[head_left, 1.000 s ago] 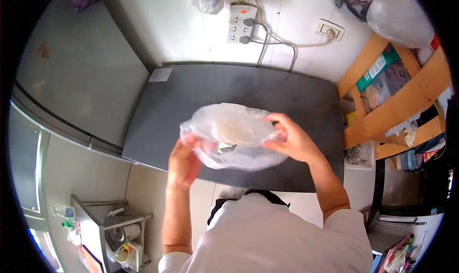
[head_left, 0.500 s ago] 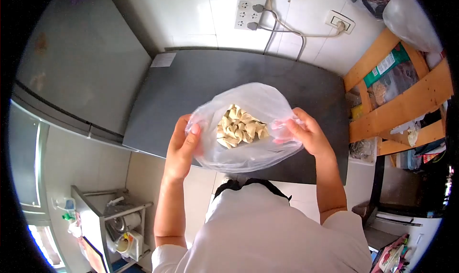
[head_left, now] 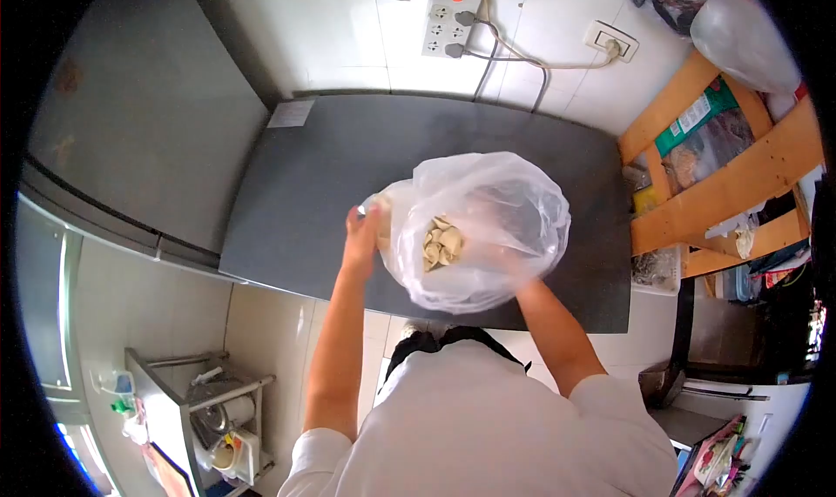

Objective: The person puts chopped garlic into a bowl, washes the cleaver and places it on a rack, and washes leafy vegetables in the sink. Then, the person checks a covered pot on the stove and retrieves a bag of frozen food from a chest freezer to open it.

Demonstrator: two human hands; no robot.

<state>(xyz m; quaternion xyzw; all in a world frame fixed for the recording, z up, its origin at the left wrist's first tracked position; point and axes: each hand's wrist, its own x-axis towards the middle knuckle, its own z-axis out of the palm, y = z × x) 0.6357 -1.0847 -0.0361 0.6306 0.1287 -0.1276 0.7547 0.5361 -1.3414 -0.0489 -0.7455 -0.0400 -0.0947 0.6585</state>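
A translucent plastic bag (head_left: 483,284) is spread open above the dark grey surface (head_left: 287,184). Through its mouth several pale folded pieces, like dumplings (head_left: 444,243), show in a cluster. My left hand (head_left: 361,231) is at the bag's left side, its fingers closed on the bag's edge. My right hand (head_left: 498,223) is behind or inside the cloudy plastic at the right part of the bag; its fingers are too veiled to make out.
A power strip (head_left: 449,20) with cords hangs on the tiled wall. A wooden shelf (head_left: 731,188) with packages stands at the right, a grey cabinet (head_left: 148,123) at the left. A small rack (head_left: 183,401) stands low at the left.
The bag's mouth has turned and shifted right, covering more of the pale pieces. My right hand has moved from the rim to behind or inside the plastic. My left hand has moved slightly right.
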